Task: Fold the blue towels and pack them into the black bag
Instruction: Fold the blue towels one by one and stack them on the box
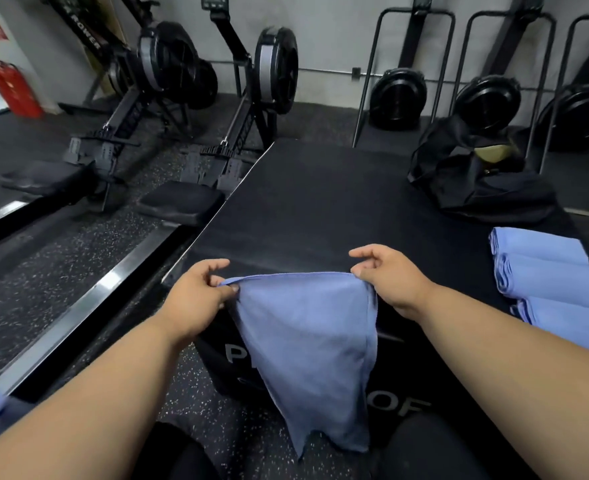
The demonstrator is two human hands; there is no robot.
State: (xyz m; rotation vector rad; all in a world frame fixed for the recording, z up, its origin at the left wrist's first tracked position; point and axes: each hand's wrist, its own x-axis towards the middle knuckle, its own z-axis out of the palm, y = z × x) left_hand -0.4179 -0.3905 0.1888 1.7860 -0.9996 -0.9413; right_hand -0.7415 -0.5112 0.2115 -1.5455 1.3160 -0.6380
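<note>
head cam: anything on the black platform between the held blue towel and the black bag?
Nothing: in the head view the black padded platform is bare between the hanging blue cloth towel and the crumpled black fabric bag. The folded blue towels lie off to the right.

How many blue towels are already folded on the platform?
3, in a row along the platform's right edge: far, middle, near, partly cut off; more may lie out of frame.

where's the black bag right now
In the head view the black bag sits far right on the black mat, beyond the folded towels.
</note>
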